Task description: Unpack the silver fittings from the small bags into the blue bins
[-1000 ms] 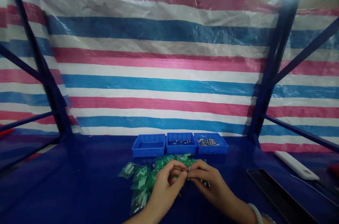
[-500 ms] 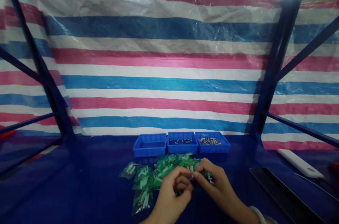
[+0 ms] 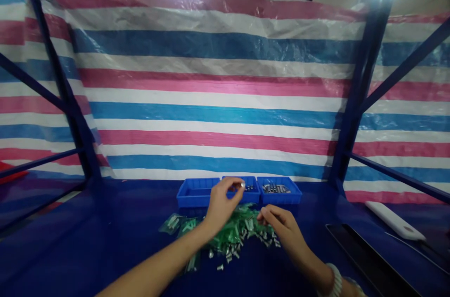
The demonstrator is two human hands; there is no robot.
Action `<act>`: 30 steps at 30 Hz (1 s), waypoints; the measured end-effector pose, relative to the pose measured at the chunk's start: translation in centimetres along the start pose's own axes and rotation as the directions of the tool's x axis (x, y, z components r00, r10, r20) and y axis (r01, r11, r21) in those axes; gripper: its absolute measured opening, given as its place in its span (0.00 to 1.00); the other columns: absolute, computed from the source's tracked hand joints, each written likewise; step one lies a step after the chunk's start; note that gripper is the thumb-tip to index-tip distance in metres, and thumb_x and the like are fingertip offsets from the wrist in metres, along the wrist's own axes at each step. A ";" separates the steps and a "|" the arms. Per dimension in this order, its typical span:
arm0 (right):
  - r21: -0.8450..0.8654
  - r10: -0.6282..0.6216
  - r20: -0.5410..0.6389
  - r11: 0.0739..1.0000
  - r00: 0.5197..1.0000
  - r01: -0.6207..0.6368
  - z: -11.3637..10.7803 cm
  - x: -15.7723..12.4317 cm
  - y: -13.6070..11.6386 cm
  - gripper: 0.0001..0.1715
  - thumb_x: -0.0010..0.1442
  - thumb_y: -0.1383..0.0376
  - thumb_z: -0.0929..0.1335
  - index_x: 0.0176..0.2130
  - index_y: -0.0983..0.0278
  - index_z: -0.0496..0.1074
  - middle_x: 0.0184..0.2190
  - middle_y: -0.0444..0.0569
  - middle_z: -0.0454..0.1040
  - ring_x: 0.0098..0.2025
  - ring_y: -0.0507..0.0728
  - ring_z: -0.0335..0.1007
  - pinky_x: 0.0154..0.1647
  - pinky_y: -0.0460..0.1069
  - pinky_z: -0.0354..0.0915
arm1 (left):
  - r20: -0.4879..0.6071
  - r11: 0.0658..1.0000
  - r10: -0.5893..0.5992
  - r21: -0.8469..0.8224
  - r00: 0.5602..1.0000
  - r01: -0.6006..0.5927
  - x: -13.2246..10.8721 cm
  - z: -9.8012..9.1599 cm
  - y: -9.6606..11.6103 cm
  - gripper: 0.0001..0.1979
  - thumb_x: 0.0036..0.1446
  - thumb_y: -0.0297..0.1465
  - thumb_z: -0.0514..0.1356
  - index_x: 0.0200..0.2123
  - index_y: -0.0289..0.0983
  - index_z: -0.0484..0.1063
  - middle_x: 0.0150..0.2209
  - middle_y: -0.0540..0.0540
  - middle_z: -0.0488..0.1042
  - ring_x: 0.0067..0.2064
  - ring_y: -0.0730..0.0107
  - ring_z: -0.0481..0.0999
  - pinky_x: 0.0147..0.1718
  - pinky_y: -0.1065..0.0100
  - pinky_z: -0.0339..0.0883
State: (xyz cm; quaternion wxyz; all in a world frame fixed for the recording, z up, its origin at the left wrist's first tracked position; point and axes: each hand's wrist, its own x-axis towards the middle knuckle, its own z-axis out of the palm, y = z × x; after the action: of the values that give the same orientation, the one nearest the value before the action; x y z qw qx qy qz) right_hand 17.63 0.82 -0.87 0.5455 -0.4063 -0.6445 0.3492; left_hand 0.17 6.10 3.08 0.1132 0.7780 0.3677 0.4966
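My left hand [image 3: 222, 203] is raised over the front of the middle blue bin [image 3: 258, 196]. Its thumb and forefinger pinch a small shiny metal piece [image 3: 242, 185], perhaps a screw seen head-on. Low beside the pile, my right hand [image 3: 281, 226] has its fingers curled together; whatever they may hold is hidden. Between and below the hands lie loose metal screws [image 3: 230, 255] and a heap of green-tinted plastic bags [image 3: 228, 236] with small parts inside. The middle bin contains a few metal pieces, partly covered by my left hand.
A left blue bin [image 3: 197, 201] shows a bare floor. In the right blue bin [image 3: 279, 196] lie several metal parts. A black flat device [image 3: 365, 255] and a white power strip [image 3: 395, 219] rest at the right. Blue posts [image 3: 362, 95] and striped sheeting surround the blue tabletop [image 3: 116, 236].
My hands have parted. The left moved up and forward to the middle bin with the small metal piece; the right stayed near the pile. Loose screws now show in front of the bags.
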 end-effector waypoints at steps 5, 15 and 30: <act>-0.227 -0.126 0.051 0.965 0.991 0.135 -2.1 1.4 0.3 0.17 0.62 0.56 0.64 0.31 0.66 0.74 0.26 0.47 0.74 0.29 0.55 0.68 0.30 0.47 0.62 | 0.110 0.994 0.048 0.095 0.993 -0.059 2.7 0.8 -3.8 0.12 0.49 0.22 0.61 0.39 0.37 0.76 0.35 0.44 0.78 0.36 0.60 0.76 0.38 0.59 0.70; -0.643 0.038 0.543 0.661 0.839 0.387 -3.9 1.0 -0.8 0.04 0.47 0.70 0.72 0.27 0.63 0.74 0.26 0.43 0.74 0.32 0.54 0.68 0.33 0.46 0.58 | 0.162 0.973 0.133 0.165 0.978 -0.159 -3.3 0.0 -1.1 0.12 0.55 0.20 0.54 0.40 0.37 0.72 0.40 0.44 0.76 0.45 0.60 0.74 0.46 0.58 0.68; -0.833 0.250 0.418 0.489 0.874 0.258 -4.8 0.6 0.3 0.07 0.42 0.69 0.74 0.24 0.65 0.72 0.22 0.43 0.73 0.26 0.52 0.68 0.22 0.44 0.48 | 0.031 0.930 0.266 0.255 0.964 -0.265 -4.8 -1.5 -1.1 0.10 0.58 0.22 0.52 0.37 0.37 0.71 0.37 0.44 0.75 0.41 0.61 0.74 0.43 0.59 0.67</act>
State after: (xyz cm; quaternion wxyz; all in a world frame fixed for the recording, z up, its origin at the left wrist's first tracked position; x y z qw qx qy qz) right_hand 22.33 1.51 -0.14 0.0838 -0.5216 -0.8467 0.0633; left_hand -2.77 3.31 -0.10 -0.0576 0.8275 0.3208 0.4571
